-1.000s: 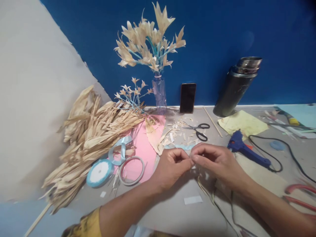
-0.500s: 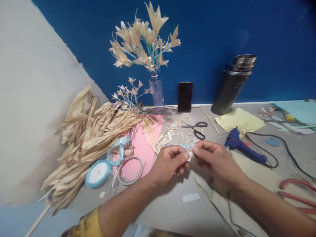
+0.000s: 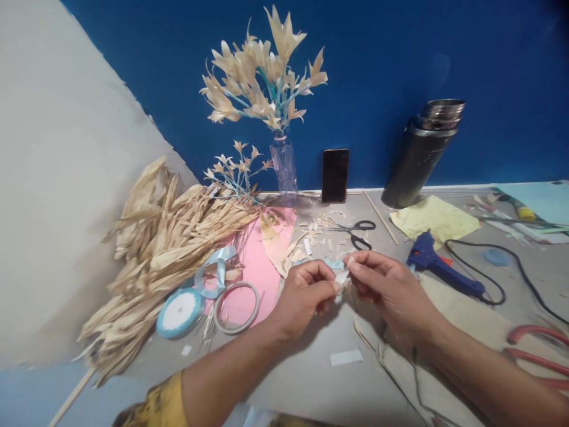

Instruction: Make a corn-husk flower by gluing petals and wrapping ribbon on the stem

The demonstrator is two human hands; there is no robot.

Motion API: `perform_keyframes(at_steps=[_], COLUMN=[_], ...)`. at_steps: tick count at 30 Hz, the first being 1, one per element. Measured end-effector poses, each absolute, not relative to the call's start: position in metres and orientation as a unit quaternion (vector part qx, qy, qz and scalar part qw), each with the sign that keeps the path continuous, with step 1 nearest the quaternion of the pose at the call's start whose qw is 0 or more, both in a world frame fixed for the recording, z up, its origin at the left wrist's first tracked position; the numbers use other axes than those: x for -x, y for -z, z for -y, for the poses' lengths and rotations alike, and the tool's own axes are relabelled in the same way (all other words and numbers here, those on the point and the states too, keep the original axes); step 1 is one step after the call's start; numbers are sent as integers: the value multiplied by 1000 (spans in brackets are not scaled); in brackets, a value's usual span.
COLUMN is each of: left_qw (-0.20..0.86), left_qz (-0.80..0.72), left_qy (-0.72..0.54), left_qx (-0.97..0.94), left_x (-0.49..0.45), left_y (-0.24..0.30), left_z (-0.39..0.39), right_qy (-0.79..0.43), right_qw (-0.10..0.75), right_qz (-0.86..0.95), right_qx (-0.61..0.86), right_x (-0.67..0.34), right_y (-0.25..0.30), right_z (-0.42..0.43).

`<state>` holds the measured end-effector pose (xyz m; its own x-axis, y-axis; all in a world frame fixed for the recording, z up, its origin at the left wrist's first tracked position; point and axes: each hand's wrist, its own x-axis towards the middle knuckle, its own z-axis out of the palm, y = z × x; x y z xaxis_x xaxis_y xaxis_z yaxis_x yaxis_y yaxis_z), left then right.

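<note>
Between my two hands is a small white strip [image 3: 342, 277], possibly paper or tape. My left hand [image 3: 306, 292] pinches its near-left end between thumb and forefinger. My right hand [image 3: 387, 286] is closed at the other side, thumb and forefinger pressed together at the strip's upper tip. The fingers hide part of it. Just behind the fingertips lies a piece of light blue ribbon [image 3: 333, 263]. Black-handled scissors [image 3: 355, 228] rest on the table beyond. Another white strip [image 3: 346, 357] lies flat in front of my hands.
Dried corn husks [image 3: 164, 237], a ribbon spool [image 3: 179, 312] and a tape roll [image 3: 237, 307] lie left. Husk flowers stand in a clear bottle [image 3: 284, 169] behind, beside a phone [image 3: 335, 175]. Rightward are a flask [image 3: 420, 157], blue glue gun [image 3: 440, 267] with cord and red-handled tool [image 3: 537, 350].
The white strip has turned slightly between my fingertips, and more of it shows now. Both hands keep their pinch, and the whole view has shifted a little.
</note>
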<state>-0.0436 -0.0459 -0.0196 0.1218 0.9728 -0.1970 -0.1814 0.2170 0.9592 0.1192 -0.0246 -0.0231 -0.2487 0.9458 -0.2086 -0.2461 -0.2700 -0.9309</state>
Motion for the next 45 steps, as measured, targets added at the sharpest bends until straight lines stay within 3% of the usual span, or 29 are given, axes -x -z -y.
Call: perform_keyframes(at_steps=[5, 8, 10, 13, 29, 37, 45], left_qw=[615, 600, 588, 591, 663, 584, 424], left_qz=[-486, -502, -506, -496, -432, -474, -428], left_qy=[-448, -444, -441, -435, -384, -426, -503], left_qx=[-429, -437, -451, -465, -475, -503, -619], left_x=[49, 49, 49, 49, 56, 56, 58], left_y=[18, 17, 16, 13, 14, 18, 15], left_z=[44, 44, 45, 46, 44, 42, 45], right_qy=[-638, -421, -251, -146, -168, -240, -411], right_qw=[495, 529, 504, 457, 407, 402, 343], right_qz=[436, 607, 732, 809, 832, 828, 746], right_qx=[397, 418, 383, 339, 338, 308, 395], right_x=[-131, -134, -132, -127, -134, -132, -130], right_y=[13, 8, 9, 14, 14, 10, 1], right_z=[19, 25, 30, 33, 26, 27, 30])
